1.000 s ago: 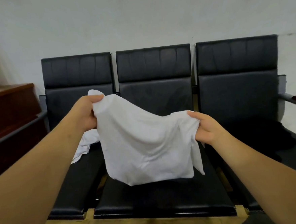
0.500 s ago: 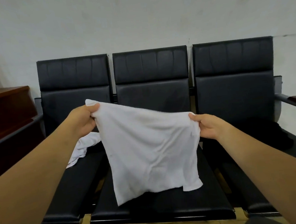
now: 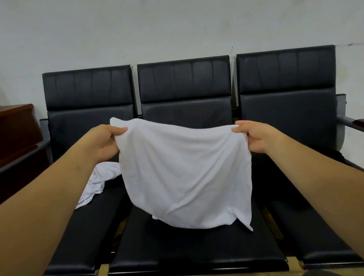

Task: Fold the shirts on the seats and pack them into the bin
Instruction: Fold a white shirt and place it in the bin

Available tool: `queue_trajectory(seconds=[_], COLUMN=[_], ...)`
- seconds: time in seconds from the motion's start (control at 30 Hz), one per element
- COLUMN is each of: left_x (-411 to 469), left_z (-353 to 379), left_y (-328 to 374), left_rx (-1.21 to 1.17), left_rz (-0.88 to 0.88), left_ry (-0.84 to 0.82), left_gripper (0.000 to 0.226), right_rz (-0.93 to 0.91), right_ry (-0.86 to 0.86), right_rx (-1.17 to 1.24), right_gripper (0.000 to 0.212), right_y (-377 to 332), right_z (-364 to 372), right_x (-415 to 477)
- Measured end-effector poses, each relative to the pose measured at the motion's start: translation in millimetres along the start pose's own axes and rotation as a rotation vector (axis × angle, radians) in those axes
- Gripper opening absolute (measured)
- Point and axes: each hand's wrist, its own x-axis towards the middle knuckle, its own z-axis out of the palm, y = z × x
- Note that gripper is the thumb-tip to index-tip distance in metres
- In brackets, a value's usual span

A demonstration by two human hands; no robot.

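At the far left stands a dark wooden cabinet [image 3: 8,137], well apart from the left hand [image 3: 103,143]. Just below and to the left of that grip, a second white shirt [image 3: 98,182] lies crumpled on the left seat [image 3: 82,237] of the three black seats, partly hidden behind the forearm. The left hand is closed on the upper left corner of the white shirt [image 3: 186,176], thumb on top and fingers curled beneath, with a small peak of cloth poking up past the knuckles. Between the two grips the top edge of the shirt runs in a shallow sag, and the body of the garment hangs down from it in front of the middle seat [image 3: 195,253] (whether its lower edge touches the cushion or floats just above it cannot be told). Its lower right corner ends in a small point. The right hand [image 3: 256,136] pinches the upper right corner, thumb and fingers shut on the fabric at about the same height as the left grip. Beyond and below the right grip sits the right seat [image 3: 313,236], with something dark lying on its cushion, too shadowed to tell apart from the upholstery. A metal armrest with a reddish wooden cap [image 3: 363,125] juts out at the far right.
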Motion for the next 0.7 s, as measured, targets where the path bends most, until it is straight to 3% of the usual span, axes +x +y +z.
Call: queue_trajectory(seconds=[0.17, 0.27, 0.37, 0.47, 0.6, 0.7], left_x=[14.9, 17.3, 18.7, 18.9, 17.8, 22.0], left_z=[-13.3, -15.8, -14.2, -14.7, -12.4, -12.9], left_y=[-3.1, -4.9, -7.2, -7.3, 0.3, 7.5], left_rx=[0.274, 0.237, 0.094, 0.002, -0.021, 0.085], left_rz=[0.072, 0.039, -0.045, -0.088, 0.029, 0.141], left_ry=[0.159, 0.208, 0.217, 0.206, 0.156, 0.186], left_gripper=[0.024, 0.018, 0.022, 0.039, 0.032, 0.032], right_rz=[-0.165, -0.146, -0.025, -0.019, -0.177, -0.276], right_ry=[0.173, 0.216, 0.07, -0.074, 0.149, 0.237], right_rx=[-0.223, -0.235, -0.023, 0.089, -0.301, -0.424], right_gripper=[0.034, 0.026, 0.026, 0.03, 0.017, 0.009], right_y=[-7.6, -11.2, -13.6, -14.8, -15.7, -20.0], right_z=[-15.3, -21.4, -22.6, -24.9, -24.5, -25.1], right_x=[5.7, 11.1, 12.3, 15.4, 21.2, 21.6])
